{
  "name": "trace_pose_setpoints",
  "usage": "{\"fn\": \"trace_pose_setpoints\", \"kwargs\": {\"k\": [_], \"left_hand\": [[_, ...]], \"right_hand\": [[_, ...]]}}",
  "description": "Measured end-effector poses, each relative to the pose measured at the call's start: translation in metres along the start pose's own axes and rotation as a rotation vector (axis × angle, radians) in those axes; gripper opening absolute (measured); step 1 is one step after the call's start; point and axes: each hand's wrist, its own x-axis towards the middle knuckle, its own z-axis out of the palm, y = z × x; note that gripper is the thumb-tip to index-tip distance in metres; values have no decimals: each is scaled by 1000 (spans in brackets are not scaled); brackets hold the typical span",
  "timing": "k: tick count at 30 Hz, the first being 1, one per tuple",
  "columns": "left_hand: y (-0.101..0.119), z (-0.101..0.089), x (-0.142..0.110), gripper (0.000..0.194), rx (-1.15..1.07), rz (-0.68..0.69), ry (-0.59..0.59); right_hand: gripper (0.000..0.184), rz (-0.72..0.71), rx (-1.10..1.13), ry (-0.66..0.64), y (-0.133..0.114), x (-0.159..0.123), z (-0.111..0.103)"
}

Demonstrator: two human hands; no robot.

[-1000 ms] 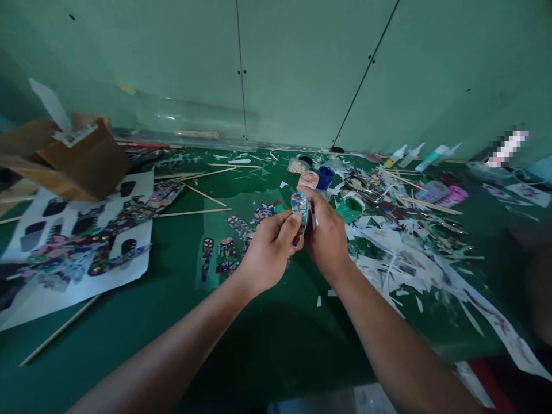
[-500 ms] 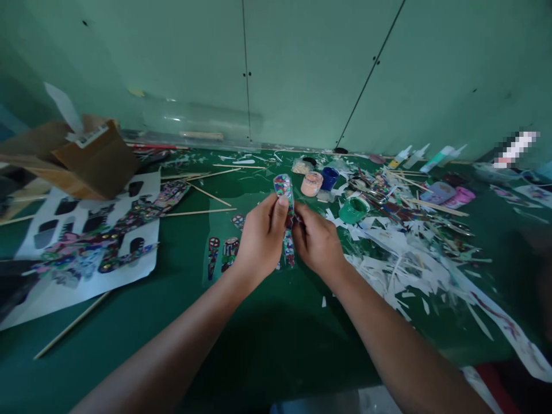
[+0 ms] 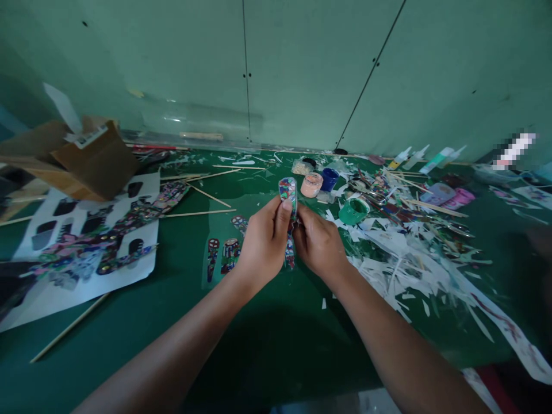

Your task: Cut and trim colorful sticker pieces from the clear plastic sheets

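My left hand [image 3: 268, 238] is closed on a small flat patterned piece [image 3: 287, 191], thumb pressed on its face. The piece has a rounded top, a pale edge and a red, blue, green and white pattern, and it stands upright; its lower part is hidden by my fingers. My right hand [image 3: 319, 236] is closed with fingers curled at the piece's right edge. Whether it pinches anything else there cannot be seen. Under my hands lies a clear sheet [image 3: 254, 204] bearing similar patterned cutouts [image 3: 230, 253], partly covered by my left hand.
At the left are an open cardboard box [image 3: 92, 164] and a white sheet [image 3: 142, 230] with patterned pieces. A wooden stick [image 3: 71, 326] lies in front. To the right stand a green paint pot [image 3: 354, 211], a peach pot [image 3: 311, 185], a blue pot [image 3: 330, 179] and paper scraps [image 3: 383, 276].
The patterned piece has shifted slightly right and down, its face turned a little more towards me. Both hands keep their closed grip close together.
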Motion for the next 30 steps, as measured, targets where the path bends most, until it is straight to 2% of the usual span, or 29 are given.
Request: {"fn": "trace_pose_setpoints", "kwargs": {"k": [4,8,13,19,23,26,30], "left_hand": [[-1,2,0,33,-94,-22,-31],[-1,6,-1,33,-236,-74,-66],[1,7,-1,35,-311,-105,-95],[5,7,-5,36,-249,-68,-140],[10,11,-12,39,-117,-13,-219],[8,11,-11,39,-108,-20,-169],[3,7,-4,36,-136,-43,-77]], "right_hand": [[32,-15,-67,28,0,-1,1],[35,55,-140,7,-2,-1,0],[37,108,-114,-20,-3,-1,0],[37,120,-80,8,4,1,-5],[41,209,9,9,14,3,-13],[39,201,41,63,16,3,-12],[35,40,12,49,11,1,-4]]}}
